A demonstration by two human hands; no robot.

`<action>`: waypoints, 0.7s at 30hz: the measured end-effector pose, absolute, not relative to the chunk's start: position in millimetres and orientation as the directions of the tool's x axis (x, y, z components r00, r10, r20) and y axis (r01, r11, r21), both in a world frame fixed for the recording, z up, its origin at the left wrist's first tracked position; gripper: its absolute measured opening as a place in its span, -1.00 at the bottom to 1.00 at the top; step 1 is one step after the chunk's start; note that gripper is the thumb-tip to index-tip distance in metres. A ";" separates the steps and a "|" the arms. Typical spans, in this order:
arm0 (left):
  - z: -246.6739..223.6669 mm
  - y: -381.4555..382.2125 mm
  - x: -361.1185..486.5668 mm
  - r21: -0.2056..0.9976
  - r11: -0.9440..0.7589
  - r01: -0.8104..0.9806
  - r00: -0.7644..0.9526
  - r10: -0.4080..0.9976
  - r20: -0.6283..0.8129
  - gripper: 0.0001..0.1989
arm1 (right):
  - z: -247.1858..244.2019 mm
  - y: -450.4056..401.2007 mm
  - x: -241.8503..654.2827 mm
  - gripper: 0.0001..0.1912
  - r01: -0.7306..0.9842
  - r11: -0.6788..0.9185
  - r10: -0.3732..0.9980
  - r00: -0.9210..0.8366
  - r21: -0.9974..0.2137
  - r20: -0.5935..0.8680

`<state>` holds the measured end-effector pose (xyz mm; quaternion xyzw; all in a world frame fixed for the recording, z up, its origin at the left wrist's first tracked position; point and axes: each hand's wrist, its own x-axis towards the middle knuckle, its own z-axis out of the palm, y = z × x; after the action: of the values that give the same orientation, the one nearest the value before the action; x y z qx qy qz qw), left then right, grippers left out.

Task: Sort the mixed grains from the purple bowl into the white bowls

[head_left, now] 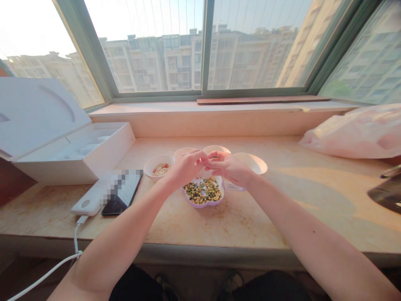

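The left hand (pixel 187 167) and right hand (pixel 227 167) are meeting in mid-air, fingertips curling together in a narrow pinch. Whether either is holding something small cannot be told, because the fingers are hiding it. Directly below the grip, a flower-shaped snack dish (pixel 203 205) is sitting on a marble window sill (pixel 250 225). Its near compartment, edged in lilac, is holding a heap of mixed green and yellow split peas (pixel 203 191), with the dry, round pieces lying loose and filling it nearly to the rim. White petal-shaped compartments are curving out behind and to the right of the hands, and something dark is showing in the one just beyond the right hand's fingers, too small to identify.

Left of the grip, a small round white bowl (pixel 150 167) is holding pale slices with reddish bits (pixel 161 169). Further left and nearer the person, a white power bank (pixel 84 204) is lying against a smartphone (pixel 120 200), with a white cable (pixel 75 246) trailing off the sill. An open white box (pixel 94 150) is standing beyond them, and a pale plastic bag (pixel 354 133) is lying far right of the hands.
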<state>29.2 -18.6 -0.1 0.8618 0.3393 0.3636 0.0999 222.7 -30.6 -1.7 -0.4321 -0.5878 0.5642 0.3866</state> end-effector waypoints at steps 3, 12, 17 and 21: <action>1.6 -21.4 29.8 0.430 -0.751 0.501 0.492 0.656 0.573 -0.87 | -6.7 -27.4 222.8 -0.52 0.026 -0.008 0.951 -0.309 -1.000 -0.016; -8.8 -28.1 35.0 0.330 -0.648 0.687 0.537 0.758 0.371 -0.68 | 10.2 -22.2 246.8 -0.83 0.598 0.325 0.929 -0.054 -0.733 0.367; -24.6 -29.5 38.6 0.200 -0.657 0.727 0.639 0.754 0.151 -0.68 | 12.6 -9.5 274.1 -0.88 0.777 0.283 0.916 -0.044 -0.562 0.400; -24.8 -30.0 39.9 0.166 -0.659 0.734 0.651 0.752 0.103 -0.66 | 9.9 -0.3 286.7 -0.86 0.870 0.157 0.945 0.005 -0.468 0.326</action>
<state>39.9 -30.0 -24.8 0.9070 0.4094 0.0815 0.0550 286.7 -0.3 9.9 -0.6460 -0.7023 0.0649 0.2919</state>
